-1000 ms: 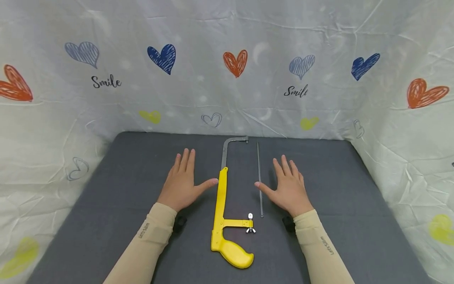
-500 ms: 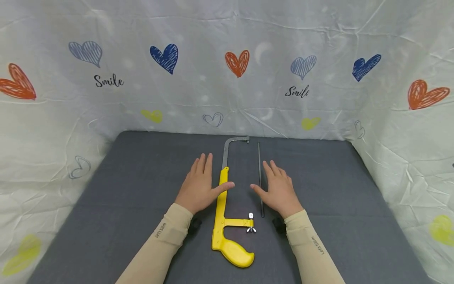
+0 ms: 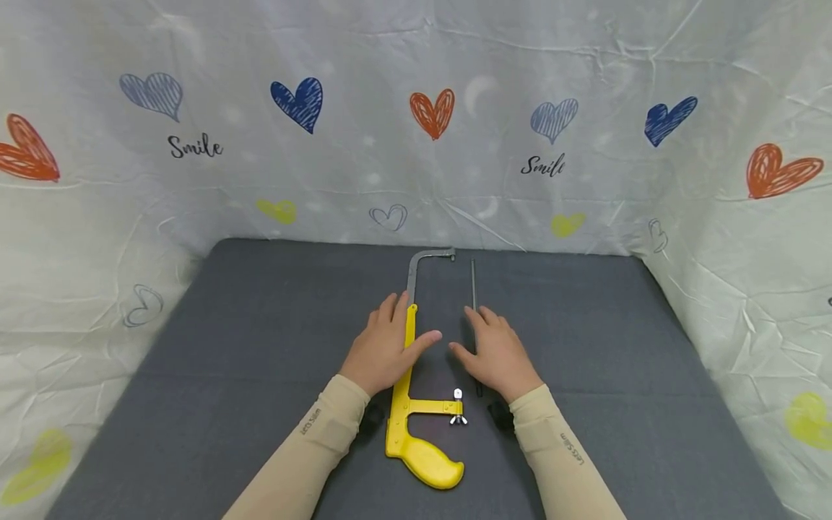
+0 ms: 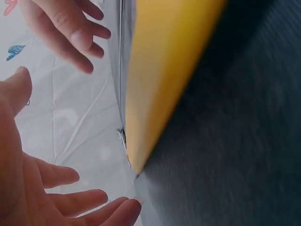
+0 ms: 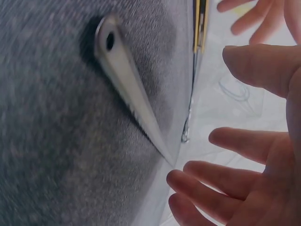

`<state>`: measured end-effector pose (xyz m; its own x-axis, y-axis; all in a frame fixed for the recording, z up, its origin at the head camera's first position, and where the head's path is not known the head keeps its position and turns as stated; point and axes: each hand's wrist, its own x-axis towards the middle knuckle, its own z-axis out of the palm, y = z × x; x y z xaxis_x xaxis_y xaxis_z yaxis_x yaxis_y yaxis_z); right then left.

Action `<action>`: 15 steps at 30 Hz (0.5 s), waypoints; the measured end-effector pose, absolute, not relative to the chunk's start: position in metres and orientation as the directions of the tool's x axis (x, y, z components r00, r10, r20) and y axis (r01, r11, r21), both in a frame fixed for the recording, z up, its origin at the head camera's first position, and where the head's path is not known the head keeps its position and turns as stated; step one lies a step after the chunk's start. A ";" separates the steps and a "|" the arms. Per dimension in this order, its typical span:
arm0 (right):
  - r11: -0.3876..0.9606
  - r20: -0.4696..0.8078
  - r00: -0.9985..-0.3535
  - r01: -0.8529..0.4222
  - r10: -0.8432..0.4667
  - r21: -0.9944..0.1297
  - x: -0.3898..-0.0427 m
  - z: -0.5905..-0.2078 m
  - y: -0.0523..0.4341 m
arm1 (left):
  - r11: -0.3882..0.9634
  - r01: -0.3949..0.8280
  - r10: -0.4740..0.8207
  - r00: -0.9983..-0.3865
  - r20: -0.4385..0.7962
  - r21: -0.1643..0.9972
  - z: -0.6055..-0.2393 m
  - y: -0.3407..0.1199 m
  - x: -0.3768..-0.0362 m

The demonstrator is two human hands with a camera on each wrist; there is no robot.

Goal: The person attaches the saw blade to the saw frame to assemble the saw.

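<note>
One hacksaw frame (image 3: 400,393), one wing nut (image 3: 458,420), one hacksaw blade (image 5: 127,81) and one counter (image 3: 273,310); one left hand (image 3: 382,352) and one right hand (image 3: 502,357); two beige sleeves (image 3: 308,448), each with one line of lettering (image 3: 310,421); two black wrist devices (image 3: 500,417). On the white backdrop (image 3: 364,43) the head view shows three orange-red hearts (image 3: 432,115), two dark blue hearts (image 3: 299,106), two pale blue hearts (image 3: 154,94), four yellow hearts (image 3: 278,211), three outlined hearts (image 3: 388,217) in full and two "Smile" words (image 3: 195,147)

A small screened-off nook, room type unclear from here, grey woven surface (image 3: 624,325), creased pale curtain (image 3: 364,166) hung round its far, left and right edges, printed hearts (image 3: 297,105), "Smile" lettering (image 3: 195,146)
</note>
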<state>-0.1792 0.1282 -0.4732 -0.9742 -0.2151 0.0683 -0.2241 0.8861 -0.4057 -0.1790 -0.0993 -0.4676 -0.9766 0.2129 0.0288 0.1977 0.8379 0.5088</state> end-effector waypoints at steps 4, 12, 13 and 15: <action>0.877 0.064 -0.973 -0.228 -0.222 -0.422 -0.177 -0.474 0.125 | 0.821 0.159 0.187 -0.982 0.004 0.549 -0.468 -0.093 -0.175; 0.868 0.087 -0.970 -0.243 -0.228 -0.433 -0.177 -0.475 0.126 | 0.843 0.099 0.119 -0.993 -0.002 0.529 -0.467 -0.085 -0.173; 0.870 0.088 -0.971 -0.239 -0.223 -0.432 -0.178 -0.475 0.126 | 0.845 0.095 0.113 -0.994 -0.002 0.525 -0.466 -0.085 -0.173; 0.875 0.088 -0.974 -0.226 -0.209 -0.429 -0.179 -0.475 0.126 | 0.850 0.086 0.102 -0.995 -0.002 0.519 -0.466 -0.085 -0.173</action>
<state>-0.1789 0.1257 -0.4745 -0.9740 -0.2089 0.0881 -0.2264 0.8745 -0.4289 -0.1728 -0.0848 -0.4655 -0.9948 0.1016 -0.0022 0.0857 0.8505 0.5190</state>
